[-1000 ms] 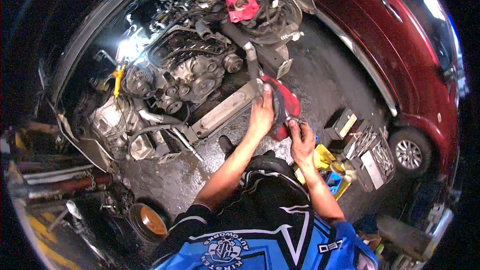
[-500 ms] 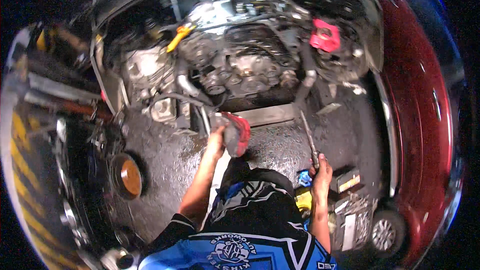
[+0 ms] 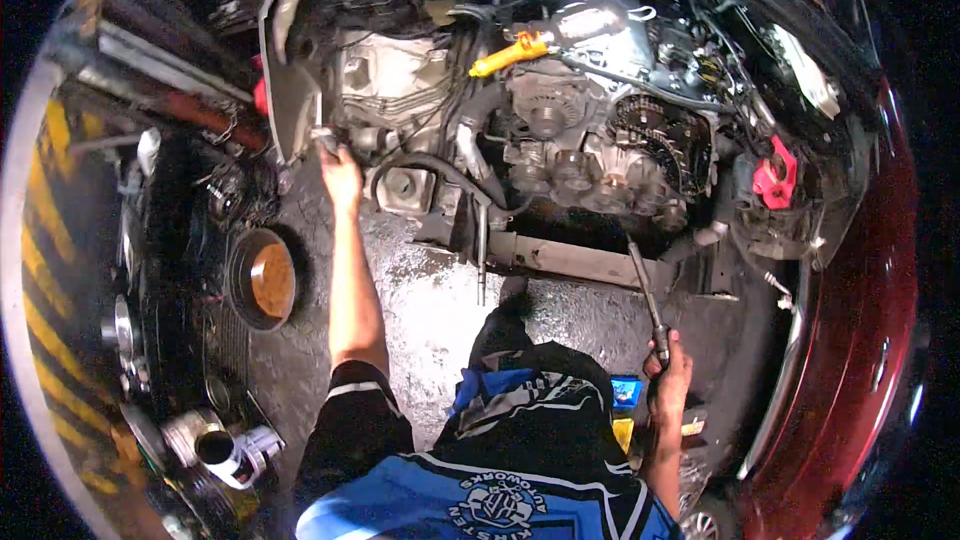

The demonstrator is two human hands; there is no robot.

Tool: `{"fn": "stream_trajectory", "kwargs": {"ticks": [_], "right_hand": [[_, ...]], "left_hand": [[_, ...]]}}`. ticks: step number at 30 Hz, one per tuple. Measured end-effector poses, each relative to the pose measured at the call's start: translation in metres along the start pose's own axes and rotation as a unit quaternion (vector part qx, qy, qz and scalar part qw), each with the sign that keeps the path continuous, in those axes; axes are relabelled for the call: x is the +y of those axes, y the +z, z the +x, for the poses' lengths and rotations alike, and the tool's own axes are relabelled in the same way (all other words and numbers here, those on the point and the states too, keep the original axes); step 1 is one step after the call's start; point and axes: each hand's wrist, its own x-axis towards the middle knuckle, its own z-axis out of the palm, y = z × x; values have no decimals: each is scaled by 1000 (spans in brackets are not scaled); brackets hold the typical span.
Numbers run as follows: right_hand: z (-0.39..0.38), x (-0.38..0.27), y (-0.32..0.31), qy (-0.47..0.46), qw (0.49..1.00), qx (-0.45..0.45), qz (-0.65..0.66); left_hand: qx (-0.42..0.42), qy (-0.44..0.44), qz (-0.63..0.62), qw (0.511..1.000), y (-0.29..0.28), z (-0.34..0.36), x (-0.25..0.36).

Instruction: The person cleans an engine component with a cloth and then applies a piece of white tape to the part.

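My left hand (image 3: pixel 342 178) reaches forward to the left side of the engine bay, beside the grey fender edge (image 3: pixel 287 90). Its fingers close round something small and dark with a thin pale rod above it; the kind is unclear. In my right hand (image 3: pixel 672 378) is a long, slim metal bar tool (image 3: pixel 648 290), gripped at its thicker lower end. That bar points up and forward, its tip near the front crossmember (image 3: pixel 575 258). Ahead lies the open engine (image 3: pixel 600 155), its timing chain (image 3: pixel 655 130) exposed at the right.
A yellow-orange work light (image 3: pixel 510 54) lies across the engine top. A pinkish-red piece (image 3: pixel 774 176) sits at the right of the bay. On the floor at left are a round pan (image 3: pixel 236 285) with brownish liquid and a white container (image 3: pixel 240 465). A dark red car (image 3: pixel 850 340) stands at right.
My left hand has moved forward and left, and the red-and-grey thing it held is out of sight. The bar stays in my right hand. The view has turned left.
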Motion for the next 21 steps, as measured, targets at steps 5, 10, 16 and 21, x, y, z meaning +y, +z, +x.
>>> {"fn": "stream_trajectory", "kwargs": {"ticks": [5,10,16,21], "right_hand": [[17,-31,48,7,1000,-15,-10],[22,-49,75,-2,999,-3,-38],[17,-72,120,-119,983,-34,-138],[46,-54,140,-94,974,-160,-127]], "left_hand": [[-113,130,194,966,36,45,32],[-463,93,-138,871,64,-104,139],[-610,-270,-394,632,58,-287,203],[-543,-357,-418,635,58,-279,235]]}}
